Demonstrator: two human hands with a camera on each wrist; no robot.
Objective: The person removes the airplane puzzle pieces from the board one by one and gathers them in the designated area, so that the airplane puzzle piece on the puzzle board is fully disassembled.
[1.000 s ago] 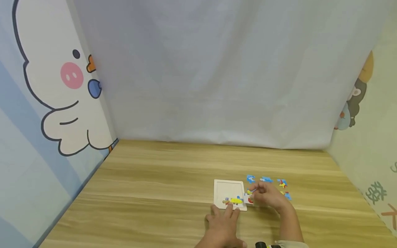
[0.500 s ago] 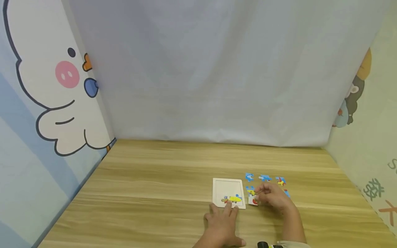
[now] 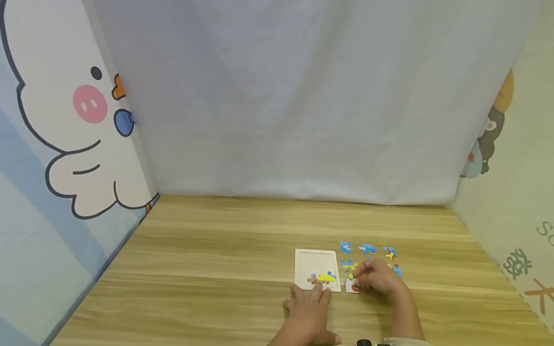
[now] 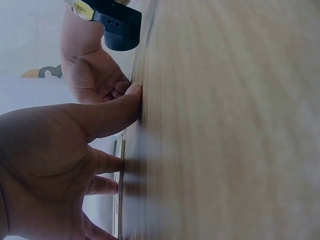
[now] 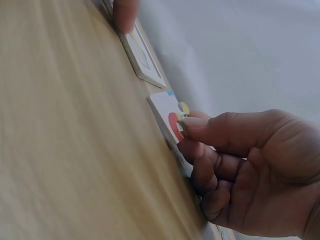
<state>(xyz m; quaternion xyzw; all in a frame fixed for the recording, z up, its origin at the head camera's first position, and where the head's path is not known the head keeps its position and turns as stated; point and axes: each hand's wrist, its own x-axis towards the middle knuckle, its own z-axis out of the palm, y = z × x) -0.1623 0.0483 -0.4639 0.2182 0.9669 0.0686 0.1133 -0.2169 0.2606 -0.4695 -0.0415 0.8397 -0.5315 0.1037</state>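
Note:
A square wooden puzzle tray lies on the table, with joined pieces showing a yellow shape along its front part. My left hand rests spread on the table, fingertips at the tray's front rim. Just right of the tray, my right hand pinches a white puzzle piece with red, yellow and blue marks. Thumb and index finger grip the piece by its right side, close over the table; the other fingers curl in. In the left wrist view the left fingers touch the tray's edge.
Several loose blue, yellow and red puzzle pieces lie in rows behind the right hand, which partly covers them. A grey-white curtain hangs behind the wood-grain table. Cartoon-printed walls stand on both sides.
The right hand has shifted the white puzzle piece from the tray's right rim to the right and a little toward me. The left hand stays at the tray. The head view has shifted slightly.

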